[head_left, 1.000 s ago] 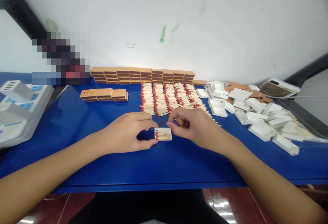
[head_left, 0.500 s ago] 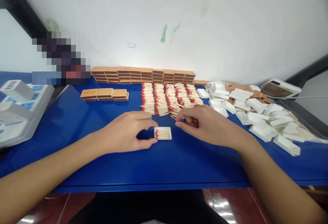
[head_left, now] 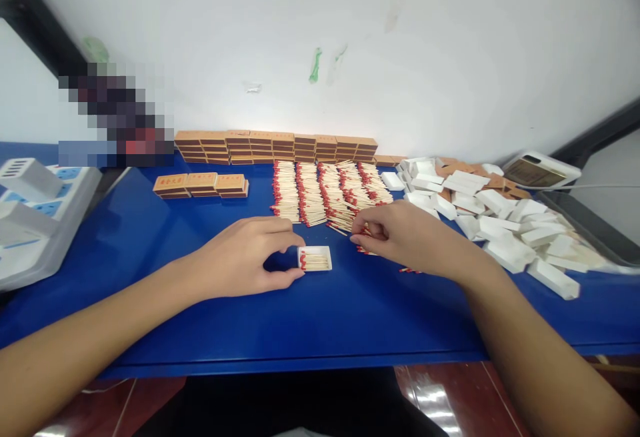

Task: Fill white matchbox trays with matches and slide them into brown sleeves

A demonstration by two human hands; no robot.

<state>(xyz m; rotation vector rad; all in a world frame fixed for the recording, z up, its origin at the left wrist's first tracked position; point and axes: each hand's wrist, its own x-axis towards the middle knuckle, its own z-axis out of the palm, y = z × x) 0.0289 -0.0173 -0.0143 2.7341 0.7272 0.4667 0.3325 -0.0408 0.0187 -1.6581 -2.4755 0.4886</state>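
A small white matchbox tray [head_left: 326,251], partly filled with red-tipped matches, lies on the blue table. My left hand [head_left: 250,253] grips its left end, thumb at the near side and fingers at the far side. My right hand [head_left: 405,237] is curled, thumb and fingertips drawn together, just in front of the laid-out matches [head_left: 310,197]. Red match heads [head_left: 364,249] show under and around it, and whatever its fingers hold is hidden. Those laid-out matches form several columns behind the hands.
Closed matchboxes [head_left: 280,147] are stacked along the wall, with a shorter stack [head_left: 203,185] at the left. White trays [head_left: 510,237] and brown sleeves [head_left: 500,183] are heaped right. A power strip [head_left: 65,223] with chargers stands left; a boxy white device [head_left: 543,169] stands at the right.
My right hand has shifted slightly right and up toward the matches, and loose match heads now show beneath it. My left hand stays on the tray. The view has shifted slightly.
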